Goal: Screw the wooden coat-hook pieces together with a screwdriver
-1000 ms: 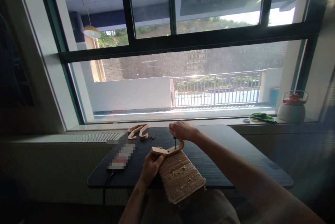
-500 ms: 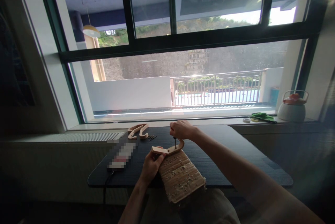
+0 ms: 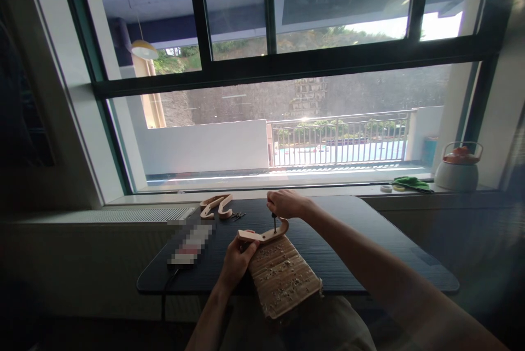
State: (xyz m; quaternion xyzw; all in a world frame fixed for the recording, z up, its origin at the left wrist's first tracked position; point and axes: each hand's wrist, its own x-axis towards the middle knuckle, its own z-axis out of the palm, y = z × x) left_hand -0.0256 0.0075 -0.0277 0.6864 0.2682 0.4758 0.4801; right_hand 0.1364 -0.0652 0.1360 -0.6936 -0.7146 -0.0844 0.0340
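My right hand (image 3: 286,203) is closed around the handle of a screwdriver (image 3: 274,223), whose shaft points straight down. Its tip meets a pale, curved wooden hook (image 3: 268,235) with a hole in it. My left hand (image 3: 240,258) grips the straight end of that hook, thumb on the near side. Under the hook lies a scratched, pitted cardboard-like block (image 3: 285,280), tilted from the table edge down to my lap. Further back on the table are more wooden hooks (image 3: 216,206) with a small pile of screws (image 3: 238,215) beside them.
The dark table (image 3: 328,247) stands against the window sill. A pixelated item (image 3: 192,244) with a cable lies at its left. On the sill are a white pot-like container (image 3: 457,170), a green cloth (image 3: 412,183) and tape rolls (image 3: 386,188). A radiator (image 3: 143,215) is at left.
My right hand has shifted very slightly on the screwdriver. The hook, my left hand and the block look the same.
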